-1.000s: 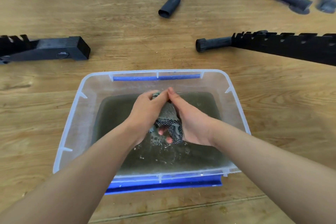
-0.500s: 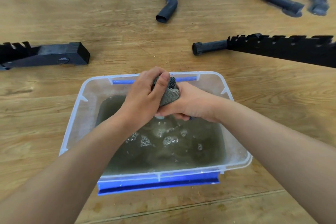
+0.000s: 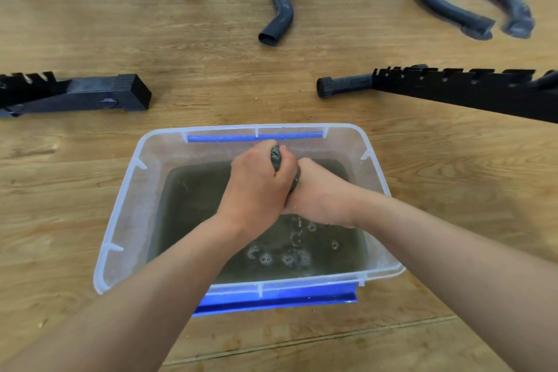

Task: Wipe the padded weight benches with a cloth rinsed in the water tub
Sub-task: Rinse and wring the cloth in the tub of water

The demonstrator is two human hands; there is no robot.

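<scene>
A clear plastic tub [image 3: 120, 220] with blue handles sits on the wooden floor, holding murky grey water. Above the water, my left hand [image 3: 256, 187] and my right hand [image 3: 320, 193] both grip a dark patterned cloth [image 3: 276, 155], squeezed tight between them. Only a thin strip of the cloth shows between the fingers. Drops fall from it and ripple the water below the hands. No bench padding is in view.
Black bench frame parts lie on the floor: a notched bar with a square foot [image 3: 78, 95] at left, a long notched rail [image 3: 453, 89] at right. Tubular legs [image 3: 277, 9] and curved frame feet [image 3: 471, 21] stand further back.
The cloth hung loosely between my hands over the water a second ago. Both hands have since bunched it up and closed tightly round it, and drops now fall into the tub.
</scene>
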